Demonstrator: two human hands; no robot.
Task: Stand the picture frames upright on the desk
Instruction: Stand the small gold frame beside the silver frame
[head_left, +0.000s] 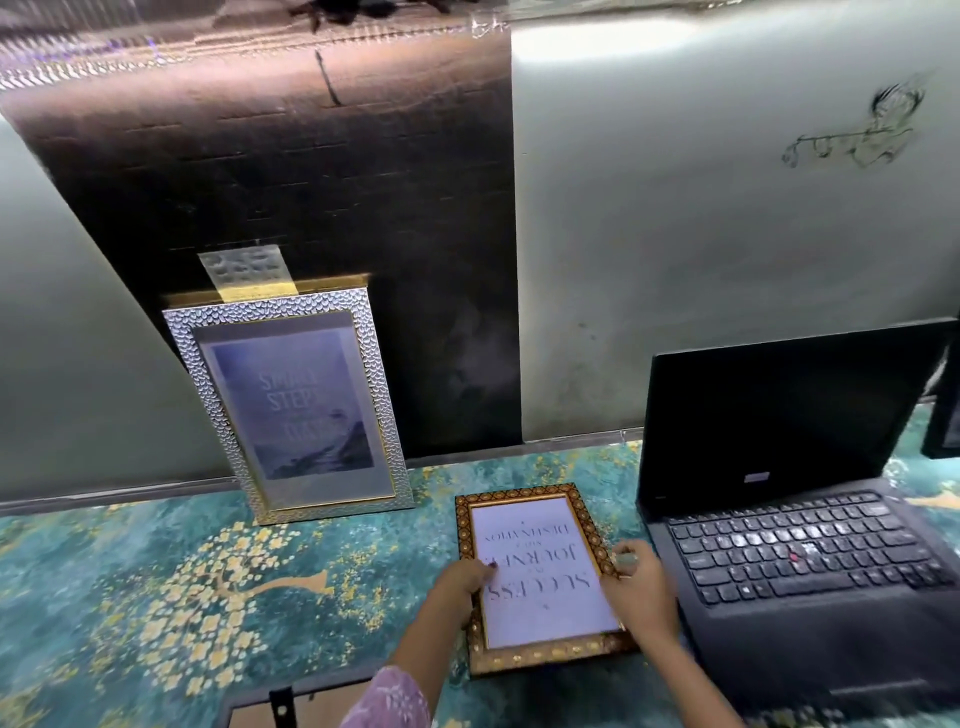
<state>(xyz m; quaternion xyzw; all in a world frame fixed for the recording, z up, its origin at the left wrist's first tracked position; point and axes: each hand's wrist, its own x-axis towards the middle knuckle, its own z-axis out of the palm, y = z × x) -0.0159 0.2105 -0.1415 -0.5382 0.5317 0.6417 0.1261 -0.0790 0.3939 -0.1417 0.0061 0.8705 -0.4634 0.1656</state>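
Both hands' fingers (480, 569) clasp flat gold frame (540, 660) edges; third frame (311, 699) cropped below.

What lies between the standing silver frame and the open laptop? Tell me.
In the head view, the gold-brown frame lies flat on the desk between the silver frame and the laptop, both hands gripping its sides.

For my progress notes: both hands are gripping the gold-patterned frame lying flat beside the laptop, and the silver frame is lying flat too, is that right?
Not quite: the head view shows the silver frame standing upright against the wall, not flat. The rest holds: the left hand and right hand grip the gold-patterned frame lying flat beside the laptop.
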